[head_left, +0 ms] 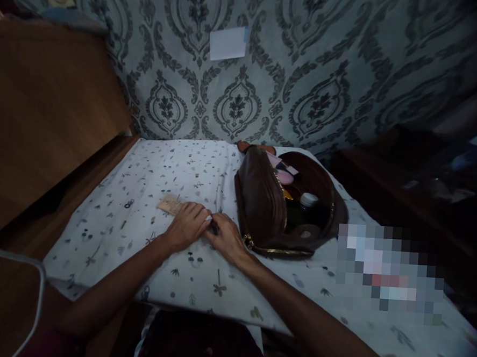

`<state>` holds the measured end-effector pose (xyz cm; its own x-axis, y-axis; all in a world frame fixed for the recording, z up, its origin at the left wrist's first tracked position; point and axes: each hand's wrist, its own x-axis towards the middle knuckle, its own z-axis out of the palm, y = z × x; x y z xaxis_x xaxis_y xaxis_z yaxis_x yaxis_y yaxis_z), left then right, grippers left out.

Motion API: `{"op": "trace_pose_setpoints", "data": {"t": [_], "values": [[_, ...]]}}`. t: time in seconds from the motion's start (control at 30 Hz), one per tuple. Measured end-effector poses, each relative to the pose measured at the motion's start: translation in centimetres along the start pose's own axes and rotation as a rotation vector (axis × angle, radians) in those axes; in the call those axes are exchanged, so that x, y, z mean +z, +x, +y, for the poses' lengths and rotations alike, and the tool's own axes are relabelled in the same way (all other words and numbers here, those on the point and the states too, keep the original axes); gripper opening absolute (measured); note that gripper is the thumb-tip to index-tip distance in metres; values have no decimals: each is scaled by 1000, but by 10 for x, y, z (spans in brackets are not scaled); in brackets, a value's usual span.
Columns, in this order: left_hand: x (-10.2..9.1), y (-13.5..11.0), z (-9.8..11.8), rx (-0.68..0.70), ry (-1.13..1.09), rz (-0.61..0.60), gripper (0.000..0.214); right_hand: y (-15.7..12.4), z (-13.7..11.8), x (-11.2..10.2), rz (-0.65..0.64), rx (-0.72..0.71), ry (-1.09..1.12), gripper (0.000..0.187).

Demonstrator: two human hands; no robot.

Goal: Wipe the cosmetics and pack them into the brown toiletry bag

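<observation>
My left hand (187, 225) rests on the patterned white cloth (147, 216), its fingers curled over one end of a small tan card or comb-like strip (169, 203). My right hand (226, 235) lies beside it, fingers pinched on a small dark thing (214, 229) that I cannot make out. The two hands touch at the fingertips. Just right of them an open brown leather pouch (261, 201) with a gold zipper lies on the cloth, holding a dark bottle with a white cap (309, 200) and pink items (284, 176).
A wooden cabinet side (44, 113) rises at the left. A wall with damask wallpaper and a white note (228, 43) stands behind the table. Dark furniture sits at the right, and a blurred patch (386, 274) lies on the cloth's right part.
</observation>
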<state>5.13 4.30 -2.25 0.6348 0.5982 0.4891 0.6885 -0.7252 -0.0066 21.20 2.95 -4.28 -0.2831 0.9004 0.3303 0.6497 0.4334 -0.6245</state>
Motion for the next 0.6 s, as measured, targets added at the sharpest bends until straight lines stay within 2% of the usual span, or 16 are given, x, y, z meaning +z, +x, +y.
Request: {"op": "trace_pose_setpoints", "data": {"t": [0.1,0.27,0.6], "values": [[0,-1,-6,-30,-12,-12,32,0,-2,-2,-26,11,14,7],[-1,-4,-26,-161,15,-30,35,-1,-3,-4,-51,12,68,23],[-7,-12,-61,-461,39,-31,31,-3,-3,-5,-41,5,68,23]]}}
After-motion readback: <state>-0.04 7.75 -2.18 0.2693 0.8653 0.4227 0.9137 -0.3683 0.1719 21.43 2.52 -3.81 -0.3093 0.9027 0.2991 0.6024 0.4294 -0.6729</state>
